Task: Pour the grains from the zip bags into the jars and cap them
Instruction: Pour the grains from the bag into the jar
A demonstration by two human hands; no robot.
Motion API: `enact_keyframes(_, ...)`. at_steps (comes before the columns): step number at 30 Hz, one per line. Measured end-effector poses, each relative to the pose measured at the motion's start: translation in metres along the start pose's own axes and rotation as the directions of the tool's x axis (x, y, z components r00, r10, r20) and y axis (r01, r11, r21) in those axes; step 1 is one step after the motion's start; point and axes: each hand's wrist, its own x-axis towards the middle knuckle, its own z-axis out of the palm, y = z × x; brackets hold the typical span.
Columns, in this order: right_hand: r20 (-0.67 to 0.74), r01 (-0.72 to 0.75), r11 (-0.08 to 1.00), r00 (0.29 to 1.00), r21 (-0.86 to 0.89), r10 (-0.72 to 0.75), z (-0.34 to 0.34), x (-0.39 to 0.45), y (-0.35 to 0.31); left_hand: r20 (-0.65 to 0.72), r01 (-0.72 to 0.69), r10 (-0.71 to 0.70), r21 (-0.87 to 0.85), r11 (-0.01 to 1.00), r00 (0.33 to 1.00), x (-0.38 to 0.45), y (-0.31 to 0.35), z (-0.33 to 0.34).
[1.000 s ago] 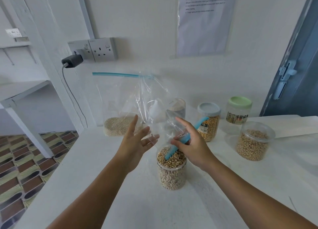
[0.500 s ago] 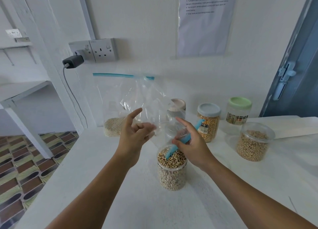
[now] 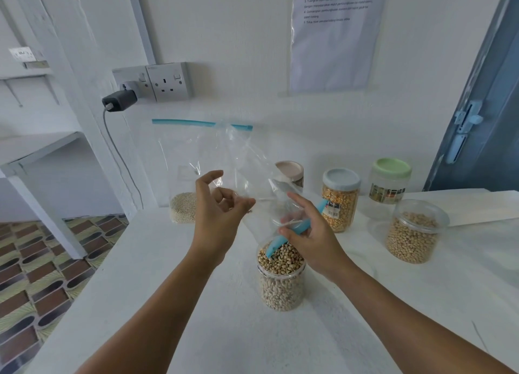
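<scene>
Zip bag [image 3: 252,177], clear and looking emptied, held upside down over open jar [image 3: 281,278] at worktop [image 3: 174,303] centre. Bag's blue zip strip [image 3: 292,230] hangs at the jar mouth, lower end touching the beans. Jar nearly full of pale beans, no lid on it.

Right hand [image 3: 311,236] pinches the blue zip strip between thumb and curled fingers [image 3: 297,202], index finger extended toward the bag film. Left hand [image 3: 217,216] sits left of the jar, raised, fingers curled with thumb and fingertips drawn together at the bag's clear film; looks like a pinch on the film, contact hard to confirm through the transparent plastic.

Second zip bag [image 3: 191,171] stands against the wall behind the left hand, blue seal along its top, small heap of fine white grain in its bottom corner.

Back row right of centre: jar with beige lid [image 3: 290,171], partly hidden behind the held bag; corn jar [image 3: 340,199] with grey lid, capped; labelled jar with green lid [image 3: 390,181], capped. Nearer and far right, wide jar of beans [image 3: 415,233] with clear lid on.

Wall socket [image 3: 170,81] with black charger [image 3: 119,101] plugged in at upper left. Printed sheet [image 3: 334,33] on wall. Blue door [image 3: 483,115] at right. Tiled floor [image 3: 42,267] at lower left.
</scene>
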Motion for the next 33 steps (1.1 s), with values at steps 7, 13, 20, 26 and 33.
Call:
enact_keyframes(7,-0.010,0.017,1.000,1.000,-0.008,-0.017,-0.001,-0.001,-0.003,0.110,-0.016,0.011,0.045,0.999,0.994,-0.003,0.001,-0.004)
enact_keyframes(13,-0.042,-0.002,0.999,0.999,0.050,0.004,0.004,0.002,-0.002,0.090,-0.085,0.080,0.059,0.995,0.993,-0.004,0.006,0.004)
enact_keyframes(20,0.014,0.007,0.999,1.000,0.054,-0.008,-0.002,-0.003,0.000,0.084,0.106,-0.104,-0.021,0.994,0.991,-0.001,-0.007,-0.011)
enact_keyframes(26,0.030,-0.020,0.998,0.999,0.066,0.018,-0.002,-0.004,-0.004,0.054,0.054,-0.052,-0.028,0.998,0.997,-0.002,-0.007,-0.006)
enact_keyframes(33,0.026,-0.034,0.999,0.999,0.030,0.033,-0.006,-0.002,0.000,0.012,0.030,-0.030,0.010,1.000,0.999,-0.005,-0.009,-0.005)
